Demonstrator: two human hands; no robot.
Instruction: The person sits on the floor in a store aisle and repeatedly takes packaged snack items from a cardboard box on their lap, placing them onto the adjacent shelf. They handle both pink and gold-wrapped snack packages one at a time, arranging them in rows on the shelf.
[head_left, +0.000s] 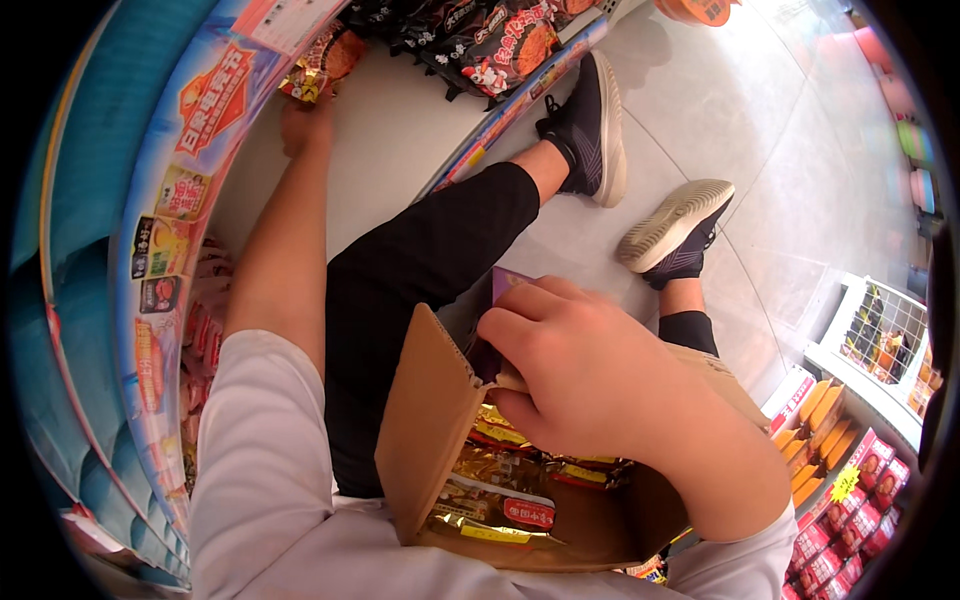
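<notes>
My left hand (305,127) reaches out to the shelf at the upper left. Its fingers are closed on the near end of an instant noodle packet (318,68), coloured red, yellow and black. A brown cardboard box (425,430) stands open against my body, between my lap and chest. Over its far edge bends my right hand (560,350), with the thumb inside and the fingers curled over the rim. Something purple (510,281) shows beside those fingers; its kind is unclear. Inside the box lie several shiny gold-and-brown packets (500,500), partly hidden by my right hand and forearm.
Black noodle packets (510,50) fill the shelf's far end. A printed shelf edge strip (160,250) curves along the left. My outstretched legs and shoes (595,130) rest on the tiled floor (760,140). Red packets (850,510) and a white wire basket (880,330) are at right.
</notes>
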